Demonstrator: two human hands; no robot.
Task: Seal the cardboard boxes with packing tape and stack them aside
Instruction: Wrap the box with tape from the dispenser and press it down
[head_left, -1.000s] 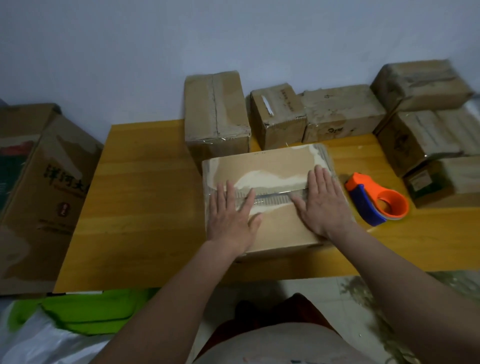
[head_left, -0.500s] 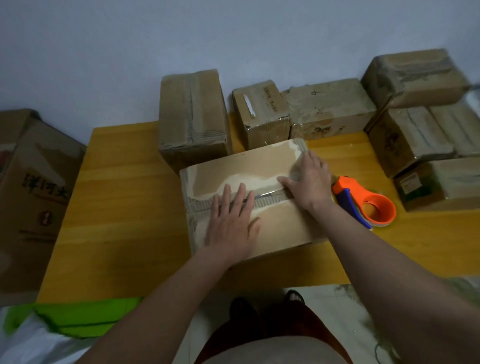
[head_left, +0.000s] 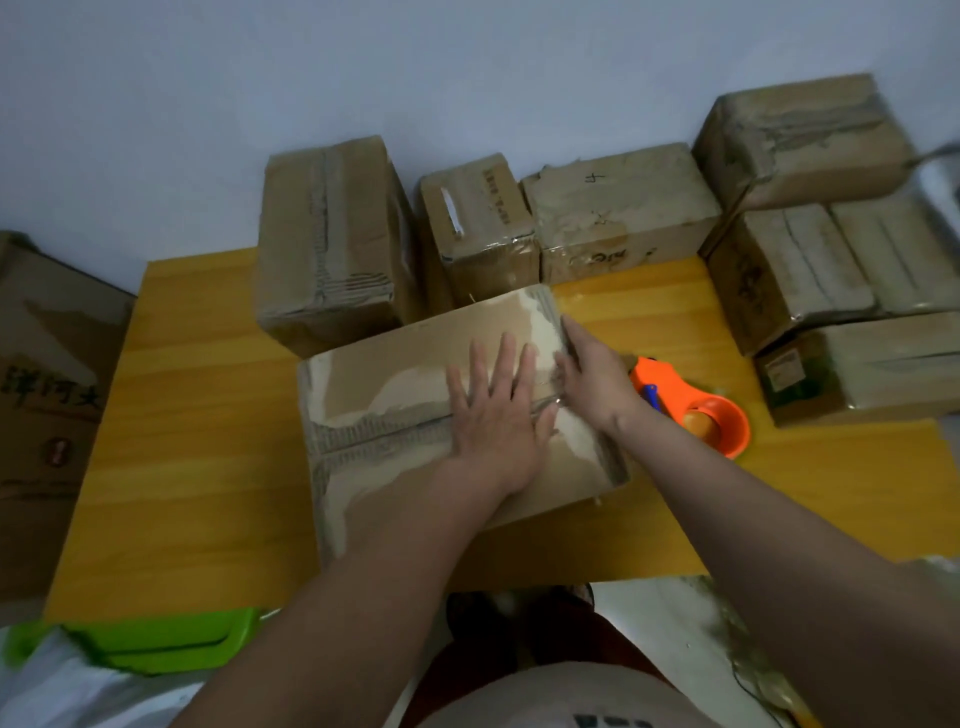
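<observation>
Head | left hand flat on box | right hand seemingly pressing box's right edge

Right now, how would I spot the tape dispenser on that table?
Find the yellow wooden table and the box under both hands. Just right of the box, behind the right hand, lies the tape dispenser: the only bright orange and blue thing among brown cartons.

Left carton cut off
</observation>
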